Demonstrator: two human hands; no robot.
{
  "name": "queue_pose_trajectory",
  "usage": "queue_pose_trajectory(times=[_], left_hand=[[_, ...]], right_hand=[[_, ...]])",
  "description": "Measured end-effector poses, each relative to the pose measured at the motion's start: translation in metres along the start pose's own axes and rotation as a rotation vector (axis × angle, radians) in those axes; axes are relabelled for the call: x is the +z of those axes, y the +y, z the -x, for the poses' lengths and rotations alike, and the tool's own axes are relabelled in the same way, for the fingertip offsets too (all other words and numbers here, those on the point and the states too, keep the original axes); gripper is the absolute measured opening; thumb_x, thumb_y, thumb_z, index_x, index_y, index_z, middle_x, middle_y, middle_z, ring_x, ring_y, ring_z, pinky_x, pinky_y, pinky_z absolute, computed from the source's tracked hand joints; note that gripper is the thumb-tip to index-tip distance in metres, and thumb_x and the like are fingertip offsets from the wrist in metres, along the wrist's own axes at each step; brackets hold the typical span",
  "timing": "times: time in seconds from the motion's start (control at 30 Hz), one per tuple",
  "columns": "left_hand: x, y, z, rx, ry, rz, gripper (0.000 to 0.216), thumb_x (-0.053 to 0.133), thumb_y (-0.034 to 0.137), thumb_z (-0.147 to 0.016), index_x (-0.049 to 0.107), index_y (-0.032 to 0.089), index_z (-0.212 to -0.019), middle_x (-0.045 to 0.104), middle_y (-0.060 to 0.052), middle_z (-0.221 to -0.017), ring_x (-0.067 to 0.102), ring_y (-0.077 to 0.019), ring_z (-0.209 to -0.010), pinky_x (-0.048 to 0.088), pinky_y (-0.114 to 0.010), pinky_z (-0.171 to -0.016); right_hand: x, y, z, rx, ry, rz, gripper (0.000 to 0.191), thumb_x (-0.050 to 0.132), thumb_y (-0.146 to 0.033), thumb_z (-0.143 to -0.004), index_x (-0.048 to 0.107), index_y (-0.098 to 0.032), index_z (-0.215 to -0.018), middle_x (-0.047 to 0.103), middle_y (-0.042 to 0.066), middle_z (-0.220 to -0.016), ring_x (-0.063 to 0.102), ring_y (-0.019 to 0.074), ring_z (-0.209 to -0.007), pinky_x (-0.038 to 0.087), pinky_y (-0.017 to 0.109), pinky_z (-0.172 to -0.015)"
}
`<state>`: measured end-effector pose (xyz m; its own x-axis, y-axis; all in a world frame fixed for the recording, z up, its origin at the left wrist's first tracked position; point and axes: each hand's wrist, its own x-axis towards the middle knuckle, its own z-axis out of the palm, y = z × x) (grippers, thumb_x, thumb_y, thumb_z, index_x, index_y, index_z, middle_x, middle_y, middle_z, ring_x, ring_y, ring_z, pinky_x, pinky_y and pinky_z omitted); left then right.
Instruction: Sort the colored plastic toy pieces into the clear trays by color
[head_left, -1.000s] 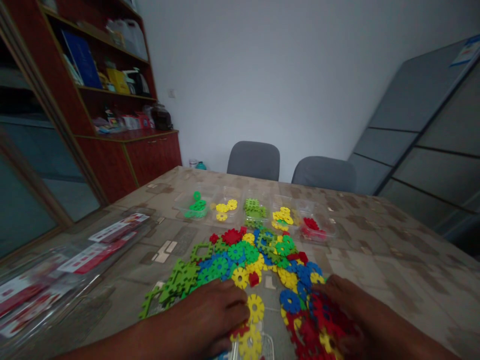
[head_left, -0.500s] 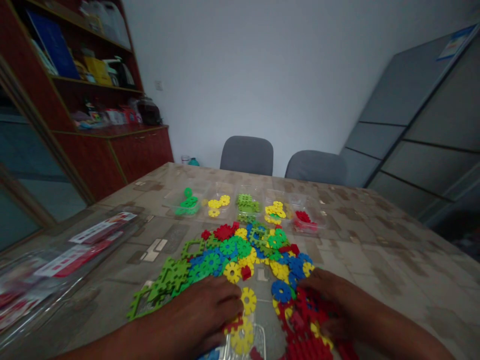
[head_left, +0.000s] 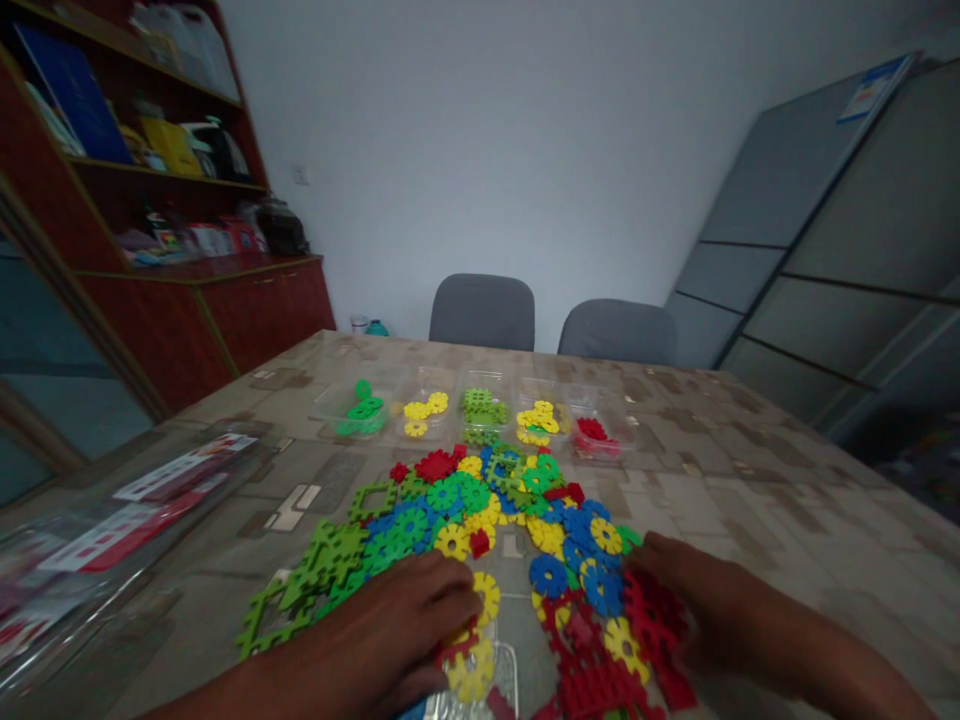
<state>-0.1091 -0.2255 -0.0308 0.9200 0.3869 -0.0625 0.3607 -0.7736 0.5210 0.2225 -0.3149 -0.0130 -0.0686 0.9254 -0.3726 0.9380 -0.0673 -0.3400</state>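
Two-handed: curling left hand (head_left: 415,612) at seven o'clock, right hand (head_left: 697,605) at five, perhaps corralling red pieces (head_left: 654,612), leaving grasp uncertain.

Pale wall (head_left: 420,140), two gray chairs (head_left: 482,311), red-brown cabinet (head_left: 150,330), dim light

Pieces (head_left: 480,518) toward the table's (head_left: 720,480) near edge are looking like matt plastic. Boxes (head_left: 486,379) toward far edge are showing clear, glossy plastic. Packs (head_left: 142,525) along left edge are glinting, plastic. Chairs (head_left: 482,312) beyond far edge: appearing matt.
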Motion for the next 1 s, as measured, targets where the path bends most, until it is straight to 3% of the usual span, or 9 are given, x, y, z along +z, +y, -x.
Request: queue_pose_trajectory(times=[0.33, 0.5, 0.7, 0.8, 0.9, 1.0], left_hand=[[-0.003, 0.005, -0.002, 0.032, 0.006, -0.027, 0.039, 0.064, 0.021, -0.089, 0.057, 0.027, -0.126, 0.060, -0.005, -0.130, 0.056, -0.0256, -0.118, 0.044, -0.036, -0.103], [-0.004, 0.007, 0.000, 0.020, 0.004, -0.022, 0.041, 0.065, 0.016, -0.086, 0.058, 0.028, -0.125, 0.061, -0.004, -0.129, 0.057, -0.0248, -0.116, 0.045, -0.034, -0.101], [-0.013, 0.015, -0.002, 0.021, -0.014, -0.045, 0.035, 0.064, 0.016, -0.086, 0.060, 0.025, -0.119, 0.063, -0.004, -0.126, 0.059, -0.0237, -0.111, 0.047, -0.034, -0.098], [-0.015, 0.017, -0.001, 0.014, -0.020, -0.052, 0.033, 0.063, 0.015, -0.087, 0.060, 0.025, -0.118, 0.062, -0.004, -0.127, 0.059, -0.0231, -0.113, 0.047, -0.033, -0.099], [-0.015, 0.017, -0.002, 0.030, 0.007, -0.052, 0.029, 0.062, 0.018, -0.089, 0.060, 0.026, -0.117, 0.062, -0.003, -0.127, 0.058, -0.0228, -0.115, 0.046, -0.032, -0.100], [-0.014, 0.015, -0.003, 0.053, 0.035, -0.049, 0.029, 0.062, 0.016, -0.089, 0.060, 0.027, -0.116, 0.062, -0.003, -0.127, 0.057, -0.0224, -0.115, 0.046, -0.032, -0.100]], right_hand=[[0.013, 0.011, -0.011, -0.033, 0.002, -0.071, 0.060, 0.066, -0.006, -0.057, 0.065, -0.022, -0.114, 0.067, 0.010, -0.120, 0.060, 0.0314, -0.109, 0.045, 0.043, -0.094], [0.005, 0.003, -0.010, 0.011, 0.004, -0.171, 0.062, 0.065, -0.004, -0.056, 0.064, -0.021, -0.116, 0.066, 0.009, -0.121, 0.059, 0.0293, -0.110, 0.045, 0.037, -0.093], [-0.006, 0.003, -0.012, -0.064, -0.007, -0.288, 0.027, 0.064, -0.011, -0.066, 0.066, -0.020, -0.091, 0.069, -0.002, -0.083, 0.062, 0.0192, -0.079, 0.046, 0.024, -0.066], [-0.010, 0.013, -0.015, -0.150, 0.030, -0.366, 0.016, 0.066, -0.022, -0.076, 0.067, -0.020, -0.092, 0.069, -0.001, -0.084, 0.062, 0.0189, -0.080, 0.047, 0.025, -0.069], [-0.018, 0.021, -0.025, -0.198, 0.159, -0.477, 0.031, 0.066, -0.036, -0.082, 0.065, -0.021, -0.109, 0.070, 0.002, -0.098, 0.064, 0.0211, -0.090, 0.050, 0.030, -0.079], [-0.029, 0.030, -0.048, -0.115, 0.440, -0.554, 0.042, 0.067, -0.044, -0.078, 0.063, -0.018, -0.111, 0.070, 0.004, -0.088, 0.065, 0.0207, -0.075, 0.052, 0.031, -0.066]])
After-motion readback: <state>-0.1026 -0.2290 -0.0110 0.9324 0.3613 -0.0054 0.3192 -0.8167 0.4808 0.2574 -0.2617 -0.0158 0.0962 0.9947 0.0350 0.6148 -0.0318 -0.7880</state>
